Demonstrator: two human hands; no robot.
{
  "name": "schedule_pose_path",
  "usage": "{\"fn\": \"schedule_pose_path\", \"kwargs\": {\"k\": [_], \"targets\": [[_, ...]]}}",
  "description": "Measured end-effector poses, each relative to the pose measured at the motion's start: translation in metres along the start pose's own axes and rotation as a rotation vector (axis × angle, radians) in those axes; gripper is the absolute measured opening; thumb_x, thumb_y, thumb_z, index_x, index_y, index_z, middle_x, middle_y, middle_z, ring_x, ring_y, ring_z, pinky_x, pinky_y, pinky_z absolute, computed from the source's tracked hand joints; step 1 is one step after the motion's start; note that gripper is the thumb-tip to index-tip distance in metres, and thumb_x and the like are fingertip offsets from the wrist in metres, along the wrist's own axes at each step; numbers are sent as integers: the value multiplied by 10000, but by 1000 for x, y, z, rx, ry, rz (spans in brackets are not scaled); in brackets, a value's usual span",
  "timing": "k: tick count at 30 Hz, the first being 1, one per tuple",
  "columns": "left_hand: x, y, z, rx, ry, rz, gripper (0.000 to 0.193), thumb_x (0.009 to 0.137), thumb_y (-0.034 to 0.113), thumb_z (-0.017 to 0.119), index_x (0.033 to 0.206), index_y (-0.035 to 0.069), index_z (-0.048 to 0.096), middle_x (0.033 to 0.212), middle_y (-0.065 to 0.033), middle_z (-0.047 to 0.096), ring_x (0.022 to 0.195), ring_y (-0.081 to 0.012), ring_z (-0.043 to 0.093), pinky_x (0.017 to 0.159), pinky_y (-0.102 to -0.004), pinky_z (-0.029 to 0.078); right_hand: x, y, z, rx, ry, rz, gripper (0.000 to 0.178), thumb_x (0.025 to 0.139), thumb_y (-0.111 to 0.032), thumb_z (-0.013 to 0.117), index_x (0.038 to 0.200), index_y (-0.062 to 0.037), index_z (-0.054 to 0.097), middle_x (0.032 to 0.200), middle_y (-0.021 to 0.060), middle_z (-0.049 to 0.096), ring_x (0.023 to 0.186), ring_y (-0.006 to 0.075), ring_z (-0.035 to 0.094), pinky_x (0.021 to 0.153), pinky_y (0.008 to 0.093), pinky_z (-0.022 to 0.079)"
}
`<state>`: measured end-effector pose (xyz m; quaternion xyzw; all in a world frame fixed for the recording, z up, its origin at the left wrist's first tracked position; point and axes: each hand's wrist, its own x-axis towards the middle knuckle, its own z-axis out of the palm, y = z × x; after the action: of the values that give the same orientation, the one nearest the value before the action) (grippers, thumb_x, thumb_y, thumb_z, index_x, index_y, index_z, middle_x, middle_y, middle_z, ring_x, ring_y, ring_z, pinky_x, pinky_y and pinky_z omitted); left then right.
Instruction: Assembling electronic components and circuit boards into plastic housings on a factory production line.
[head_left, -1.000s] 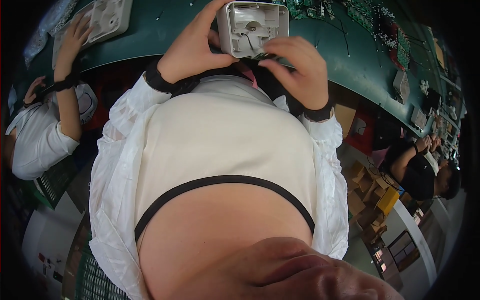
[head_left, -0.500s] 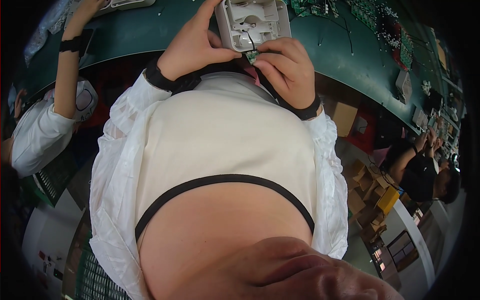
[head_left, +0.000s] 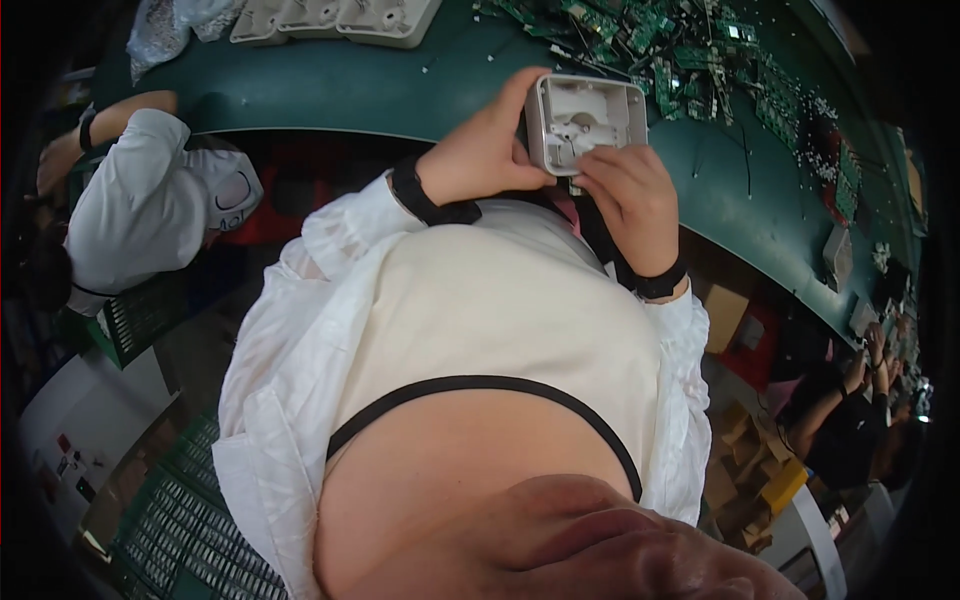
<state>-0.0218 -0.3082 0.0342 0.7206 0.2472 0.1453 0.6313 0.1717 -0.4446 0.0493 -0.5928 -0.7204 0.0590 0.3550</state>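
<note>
A white plastic housing (head_left: 539, 140), shaped like an open box with moulded posts inside, is tilted toward me above the near table edge. My left hand (head_left: 485, 150) grips its left side, thumb along the lower edge. At the housing's lower right, my right hand (head_left: 640, 205) is closed, its fingertips pinched together just inside the rim. What they pinch is hidden. Just under the lower rim, between the two hands, a bit of a small green circuit board (head_left: 576, 188) shows. A thin wire can be made out faintly inside the housing.
On the green table (head_left: 400, 95) lies a heap of green circuit boards (head_left: 690, 60) with loose wires, at the far right. More white housings (head_left: 385, 22) and clear bags (head_left: 157, 40) stand far left. Co-workers sit left and right. Green crates (head_left: 190, 520) are lower left.
My view has shifted, so the housing and hands appear lower and farther right. My right fingers have gone from pinching the small circuit board below the housing to inside its rim.
</note>
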Motion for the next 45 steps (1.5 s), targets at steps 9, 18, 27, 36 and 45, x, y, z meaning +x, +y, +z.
{"fn": "schedule_pose_path", "kwargs": {"k": [9, 18, 27, 36, 45], "targets": [[3, 10, -18, 65, -199, -16, 1013, 812, -13, 818, 1602, 106, 195, 1445, -176, 507, 794, -147, 704, 678, -262, 558, -18, 9, -12, -122, -26, -60, 211, 757, -64, 792, 963, -85, 751, 961, 42, 729, 892, 274, 652, 745, 391, 515], [6, -18, -120, 728, 490, 65, 551, 905, 251, 798, 1359, 16, 593, 1237, -137, 651, 897, -191, 667, 821, -334, 536, -127, 13, -139, -146, -60, 295, 202, 780, -23, 751, 978, -63, 753, 999, 105, 755, 887, 306, 731, 773, 363, 574], [27, -34, -133, 1107, 469, 103, 341, 968, 293, 713, 1210, 54, 703, 1169, -105, 698, 894, -253, 680, 825, -369, 544, -244, 149, -260, -793, -15, 602, 164, 936, -153, 679, 1072, -118, 764, 1048, 106, 753, 923, 307, 735, 776, 365, 580], [-2, -3, -105, 1052, 683, 254, 209, 961, 178, 720, 1090, 14, 736, 1066, -87, 730, 872, -269, 700, 771, -334, 552, -256, 249, -280, -756, -5, 777, 184, 959, -257, 671, 1079, -152, 765, 1089, 80, 752, 972, 337, 710, 795, 417, 569], [-12, 31, -44, 928, 214, 593, 214, 824, -1, 778, 1032, 41, 752, 1044, -66, 734, 848, -261, 649, 739, -358, 521, -278, 273, -307, -904, -47, 758, 221, 998, -231, 617, 1174, -158, 730, 1200, 65, 728, 1036, 354, 700, 851, 435, 560]]}}
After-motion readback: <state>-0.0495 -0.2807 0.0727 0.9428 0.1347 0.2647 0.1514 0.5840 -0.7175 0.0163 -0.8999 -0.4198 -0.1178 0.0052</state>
